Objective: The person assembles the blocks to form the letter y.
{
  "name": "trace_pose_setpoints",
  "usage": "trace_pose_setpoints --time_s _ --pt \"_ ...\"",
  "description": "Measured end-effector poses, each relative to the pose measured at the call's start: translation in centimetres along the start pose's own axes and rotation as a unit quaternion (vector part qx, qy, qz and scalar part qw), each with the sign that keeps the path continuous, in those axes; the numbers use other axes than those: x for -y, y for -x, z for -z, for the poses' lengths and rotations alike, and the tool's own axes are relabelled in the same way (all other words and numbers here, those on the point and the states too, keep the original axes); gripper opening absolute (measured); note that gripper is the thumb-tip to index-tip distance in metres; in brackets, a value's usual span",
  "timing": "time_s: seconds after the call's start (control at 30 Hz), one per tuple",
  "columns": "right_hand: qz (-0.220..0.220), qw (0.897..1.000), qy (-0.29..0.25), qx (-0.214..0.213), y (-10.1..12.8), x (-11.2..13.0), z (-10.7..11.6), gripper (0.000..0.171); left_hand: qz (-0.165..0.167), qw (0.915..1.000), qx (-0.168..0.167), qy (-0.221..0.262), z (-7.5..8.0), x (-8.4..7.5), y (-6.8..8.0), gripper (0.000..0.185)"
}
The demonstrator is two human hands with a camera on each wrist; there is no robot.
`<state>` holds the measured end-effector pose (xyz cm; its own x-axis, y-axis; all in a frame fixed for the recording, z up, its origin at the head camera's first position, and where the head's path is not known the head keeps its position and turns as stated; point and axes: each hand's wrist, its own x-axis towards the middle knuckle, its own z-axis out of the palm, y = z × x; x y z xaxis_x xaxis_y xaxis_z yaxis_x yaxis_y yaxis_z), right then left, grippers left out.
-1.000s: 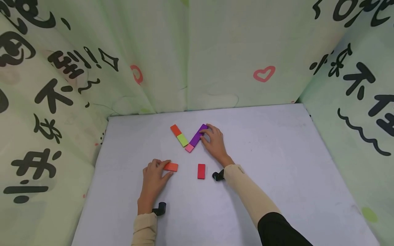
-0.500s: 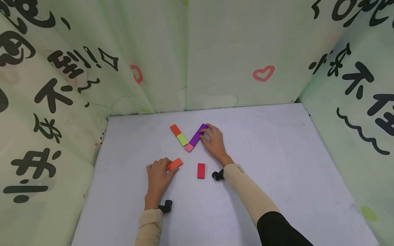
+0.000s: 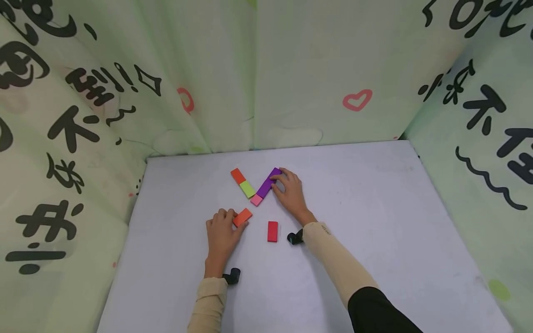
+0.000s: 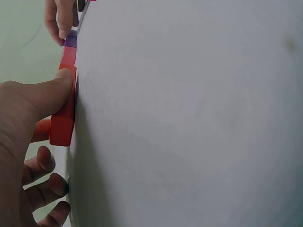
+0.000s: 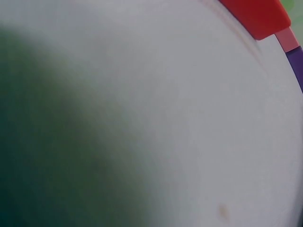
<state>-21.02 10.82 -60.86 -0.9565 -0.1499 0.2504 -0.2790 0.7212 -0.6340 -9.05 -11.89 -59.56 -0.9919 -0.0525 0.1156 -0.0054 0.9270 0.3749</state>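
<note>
Shifted toward one o'clock, the nearer orange block [image 3: 243, 217] sits pinched in the left hand [image 3: 221, 234], long axis toward two; the pink block [image 3: 256, 200] waits at one, apart. The right hand's [image 3: 291, 193] fingers hold the purple block [image 3: 267, 186].

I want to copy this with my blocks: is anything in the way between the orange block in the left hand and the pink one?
Nothing visible. Between the orange block, pinched by the left hand, and the pink block there is only bare table. The red block lies off to the side.
</note>
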Motion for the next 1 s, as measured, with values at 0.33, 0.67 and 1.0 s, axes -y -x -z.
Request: trace_pose_setpoints --time_s 0.33,0.67,1.0 --pt "-0.006 1.000 0.000 0.003 0.3 0.1 -0.1 0.025 0.014 0.9998 0.013 -0.005 -0.3 -0.5 0.2 0.046" --pt "0.001 1.000 0.004 0.001 -0.1 0.0 -0.1 0.025 -0.011 0.9999 -0.008 0.003 -0.8 -1.0 -0.7 0.042" --pt "0.007 1.000 -0.001 -0.005 0.0 0.0 0.1 0.025 -0.016 0.9998 -0.008 0.001 -1.1 -1.6 -1.5 0.041"
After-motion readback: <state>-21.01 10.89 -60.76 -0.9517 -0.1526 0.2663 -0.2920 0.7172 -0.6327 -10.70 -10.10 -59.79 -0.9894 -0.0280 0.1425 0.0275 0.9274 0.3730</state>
